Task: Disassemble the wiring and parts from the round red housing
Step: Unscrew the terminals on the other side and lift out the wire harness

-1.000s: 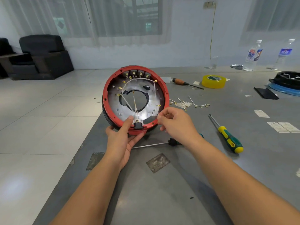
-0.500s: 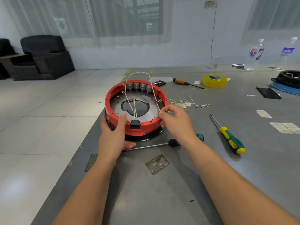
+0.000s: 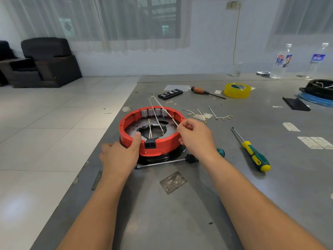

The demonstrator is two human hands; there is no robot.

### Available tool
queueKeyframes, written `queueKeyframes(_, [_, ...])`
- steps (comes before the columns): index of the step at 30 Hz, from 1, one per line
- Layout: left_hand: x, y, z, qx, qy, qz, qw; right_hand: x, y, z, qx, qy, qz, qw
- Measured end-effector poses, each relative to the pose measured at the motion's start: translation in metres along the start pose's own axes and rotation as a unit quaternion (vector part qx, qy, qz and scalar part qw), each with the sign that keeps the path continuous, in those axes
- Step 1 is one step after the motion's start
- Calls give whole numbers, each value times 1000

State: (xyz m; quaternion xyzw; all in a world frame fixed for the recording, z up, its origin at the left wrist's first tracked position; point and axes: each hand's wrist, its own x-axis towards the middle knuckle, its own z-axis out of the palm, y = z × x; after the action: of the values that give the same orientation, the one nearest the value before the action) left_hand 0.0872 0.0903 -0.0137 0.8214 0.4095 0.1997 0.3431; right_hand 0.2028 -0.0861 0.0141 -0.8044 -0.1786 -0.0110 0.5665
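The round red housing (image 3: 162, 141) lies flat on the grey table, open side up, with a black socket (image 3: 150, 144) in its near wall and grey terminal blocks at its far wall. My left hand (image 3: 120, 156) grips the near left rim, thumb over the edge. My right hand (image 3: 195, 136) pinches a white wire (image 3: 163, 107) at the right rim; the wire rises up and away past the far wall. More white wires (image 3: 150, 130) with yellow ring ends run from the socket across the metal floor.
A long screwdriver (image 3: 167, 161) lies just in front of the housing. A green-yellow screwdriver (image 3: 252, 154) lies to the right. Loose removed wires (image 3: 207, 114), a bit case (image 3: 170, 94), a wooden-handled screwdriver (image 3: 203, 92) and yellow tape (image 3: 237, 90) sit behind. The table's left edge is near.
The housing went from tilted up toward me to flat on the table. My right hand has pulled the white wire loop up and out over the far rim.
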Motion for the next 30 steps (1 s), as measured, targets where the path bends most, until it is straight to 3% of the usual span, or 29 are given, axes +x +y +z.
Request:
queueKeyframes(7, [-7, 7, -3, -18, 22, 3, 1000, 1, 5, -8, 93, 22, 36, 995])
queueKeyframes(12, [-11, 24, -13, -117, 126, 146, 974, 2, 2, -20, 221, 35, 33, 974])
queueKeyframes(16, [-7, 57, -17, -144, 66, 222, 962, 3, -4, -33, 371, -28, 74, 925])
queueKeyframes(20, [2, 100, -9, -268, -46, 141, 952, 2, -3, -42, 442, -114, 133, 880])
queueKeyframes(23, [4, 124, 1, -422, -173, -13, 890, 1, 0, -45, 462, -161, 158, 858])
queueKeyframes(26, [5, 135, 9, -466, -198, -100, 857, -1, 3, -49, 486, -202, 175, 832])
queueKeyframes(30, [5, 135, 10, -509, -231, -100, 823, 0, 8, -52, 470, -214, 184, 836])
